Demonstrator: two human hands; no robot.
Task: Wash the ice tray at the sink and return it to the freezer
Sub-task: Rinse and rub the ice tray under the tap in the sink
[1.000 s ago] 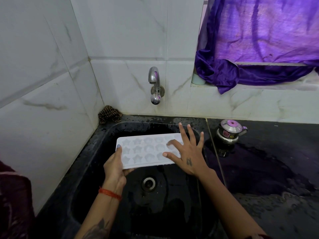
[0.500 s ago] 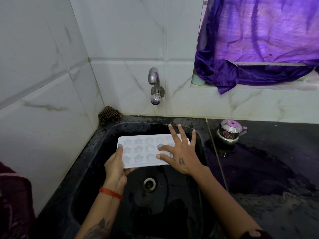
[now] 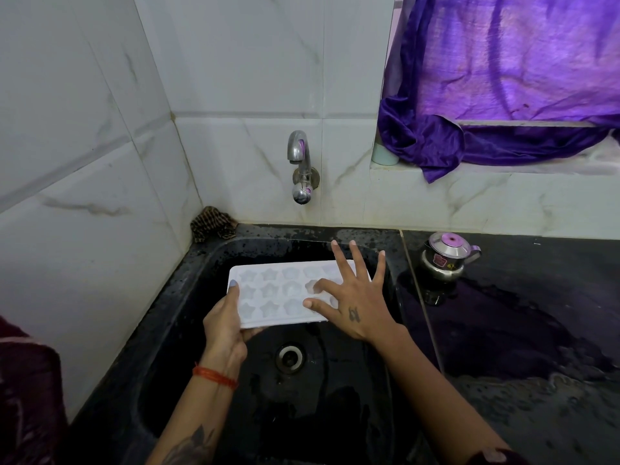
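A white ice tray [image 3: 272, 290] with star-shaped cups is held level over the black sink [image 3: 188, 317]. My left hand [image 3: 224, 322] grips its left end, thumb on top and fingers underneath. My right hand [image 3: 352, 297] lies spread on the tray's right half, fingers straight, thumb and forefinger touching the cups. The right end of the tray is hidden under that hand. A chrome tap [image 3: 302, 166] juts from the tiled wall above the sink; no water runs from it.
The drain [image 3: 289, 357] sits below the tray in the wet basin. A brown scrubbing cloth [image 3: 211, 223] lies in the sink's back left corner. A small steel kettle [image 3: 446, 258] stands on the wet black counter [image 3: 536, 330] to the right. Purple cloth [image 3: 503, 78] hangs over the ledge.
My right hand slid left across the tray's top, then shifted back a little to the right. The left hand and the tray stayed nearly still.
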